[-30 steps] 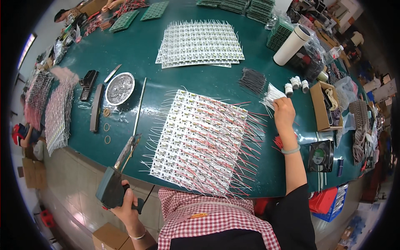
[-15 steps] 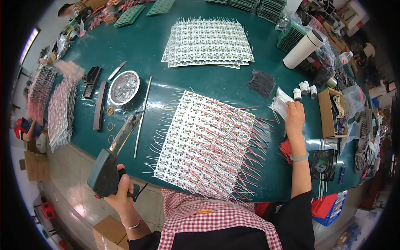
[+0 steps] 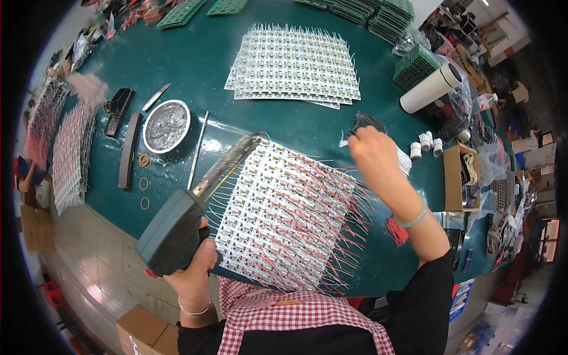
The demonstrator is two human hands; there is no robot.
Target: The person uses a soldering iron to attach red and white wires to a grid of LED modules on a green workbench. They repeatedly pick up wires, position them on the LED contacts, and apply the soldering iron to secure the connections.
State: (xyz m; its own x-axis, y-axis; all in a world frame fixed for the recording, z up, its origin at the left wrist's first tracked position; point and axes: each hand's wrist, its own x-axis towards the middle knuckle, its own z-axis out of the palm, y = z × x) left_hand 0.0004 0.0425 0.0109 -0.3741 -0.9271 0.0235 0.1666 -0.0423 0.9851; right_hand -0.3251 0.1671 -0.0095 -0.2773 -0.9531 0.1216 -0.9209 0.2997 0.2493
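Observation:
My left hand grips a dark green soldering gun by its handle. The gun's long tip and thin feed tube reach over the upper left corner of a white circuit board panel. Rows of thin red and white wires stick out from the panel. Closed and pinching, my right hand is above the table beyond the panel's upper right corner. A short white wire end shows at its fingertips. Black wires lie just past that hand, and white wires are partly hidden beneath it.
A white bowl of grey solder-like material, a thin rod and rubber bands lie left of the panel. More panels are stacked at the back. Red wires, a cardboard box and a white flask stand right.
My right hand has moved left from the white wires with a wire end at its fingers. The soldering gun has moved right and up, its tip now at the panel's corner.

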